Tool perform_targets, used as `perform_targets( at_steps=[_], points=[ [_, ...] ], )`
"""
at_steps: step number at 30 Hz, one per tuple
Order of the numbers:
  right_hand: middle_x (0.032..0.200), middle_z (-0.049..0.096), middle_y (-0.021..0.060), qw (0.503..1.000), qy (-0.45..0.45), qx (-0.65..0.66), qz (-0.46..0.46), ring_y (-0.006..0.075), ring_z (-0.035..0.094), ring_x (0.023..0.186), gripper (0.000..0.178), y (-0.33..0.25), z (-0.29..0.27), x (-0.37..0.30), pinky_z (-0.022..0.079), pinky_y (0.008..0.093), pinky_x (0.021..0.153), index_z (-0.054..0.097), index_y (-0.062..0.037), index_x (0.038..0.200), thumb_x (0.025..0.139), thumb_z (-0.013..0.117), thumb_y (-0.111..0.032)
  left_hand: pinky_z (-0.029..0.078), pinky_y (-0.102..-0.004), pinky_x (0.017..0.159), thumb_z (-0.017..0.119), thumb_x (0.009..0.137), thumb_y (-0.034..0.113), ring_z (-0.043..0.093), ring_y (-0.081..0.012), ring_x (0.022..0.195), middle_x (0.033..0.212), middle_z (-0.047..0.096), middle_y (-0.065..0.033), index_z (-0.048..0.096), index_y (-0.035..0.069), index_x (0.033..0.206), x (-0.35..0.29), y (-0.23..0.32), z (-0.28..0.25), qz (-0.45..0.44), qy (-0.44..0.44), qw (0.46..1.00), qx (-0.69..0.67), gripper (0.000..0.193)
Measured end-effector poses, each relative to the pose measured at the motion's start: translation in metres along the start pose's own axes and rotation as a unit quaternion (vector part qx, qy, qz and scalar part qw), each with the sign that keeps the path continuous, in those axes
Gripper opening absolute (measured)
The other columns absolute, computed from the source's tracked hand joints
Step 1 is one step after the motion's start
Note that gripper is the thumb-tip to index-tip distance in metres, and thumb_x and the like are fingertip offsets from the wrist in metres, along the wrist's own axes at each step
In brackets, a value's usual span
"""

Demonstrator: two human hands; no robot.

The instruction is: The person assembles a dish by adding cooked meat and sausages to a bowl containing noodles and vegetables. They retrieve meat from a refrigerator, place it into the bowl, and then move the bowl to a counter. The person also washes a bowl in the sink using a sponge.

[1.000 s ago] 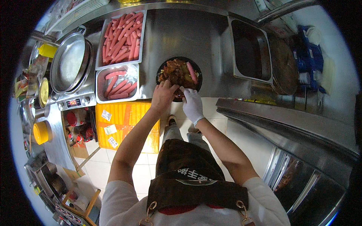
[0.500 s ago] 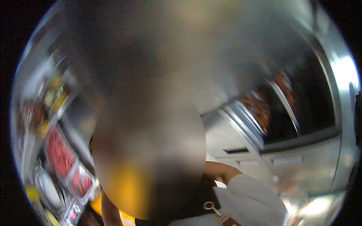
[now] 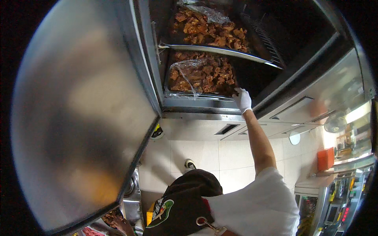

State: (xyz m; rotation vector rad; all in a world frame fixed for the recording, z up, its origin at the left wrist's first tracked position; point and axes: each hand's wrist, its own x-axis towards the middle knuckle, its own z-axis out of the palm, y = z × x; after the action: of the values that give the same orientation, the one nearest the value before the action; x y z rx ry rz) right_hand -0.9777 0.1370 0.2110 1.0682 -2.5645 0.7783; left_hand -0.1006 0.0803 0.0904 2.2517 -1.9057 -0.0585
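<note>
1. White-gloved, the right hand (image 3: pixel 243 100) reached into the steel cabinet (image 3: pixel 197 104), its bent fingertips at the near right corner of the lower tray (image 3: pixel 216 97) — whether they pinched meat or rim could not be told.
2. The step in hand seemed to be a reach to that tray's browned meat (image 3: pixel 212 76); the next move probably called for a firm pinch, clear of the film (image 3: pixel 189 78).
3. That film lay crumpled across the meat's left part; the upper tray (image 3: pixel 220 51) held more chunks.
4. At lower left, the left hand (image 3: pixel 123 225) was near brown food (image 3: pixel 110 218) — grip unclear.
</note>
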Motion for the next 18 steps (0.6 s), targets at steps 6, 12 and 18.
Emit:
perform_targets(
  at_steps=[6,12,18],
  points=[
    [0.095,0.065,0.0159,0.967,-0.234,-0.105,-0.017,0.0326,0.062,0.088,0.03,0.036,0.02,0.073,0.05,0.04,0.079,0.066,-0.0125,0.102,0.073,0.062,-0.02,0.039,-0.0445,0.093,0.06,0.08,0.01,0.047,-0.0338,0.11,0.118,0.051,-0.0187,0.048,0.002,0.122,-0.019,0.056,-0.017,-0.025,-0.009,1.0,-0.001,0.044],
    [0.079,0.065,0.0107,0.933,-0.212,0.276,0.089,0.0208,0.063,0.072,0.018,0.085,0.008,0.097,0.049,0.0279,0.063,0.065,0.0025,0.094,0.081,0.063,-0.01,0.039,-0.0446,0.093,0.06,0.08,0.009,0.047,-0.0341,0.109,0.118,0.051,-0.0187,0.049,0.002,0.121,-0.047,0.076,-0.011,-0.051,-0.057,0.997,0.003,0.042],
    [0.086,0.065,0.005,0.857,-0.295,0.41,0.105,0.0115,0.06,0.067,0.025,0.082,0.016,0.108,0.04,0.0216,0.052,0.062,-0.0068,0.11,0.086,0.056,-0.014,0.039,-0.0447,0.092,0.059,0.081,0.008,0.048,-0.0344,0.109,0.117,0.052,-0.0186,0.05,0.001,0.119,-0.07,0.096,0.005,-0.063,-0.112,0.992,0.008,0.04]
  ],
)
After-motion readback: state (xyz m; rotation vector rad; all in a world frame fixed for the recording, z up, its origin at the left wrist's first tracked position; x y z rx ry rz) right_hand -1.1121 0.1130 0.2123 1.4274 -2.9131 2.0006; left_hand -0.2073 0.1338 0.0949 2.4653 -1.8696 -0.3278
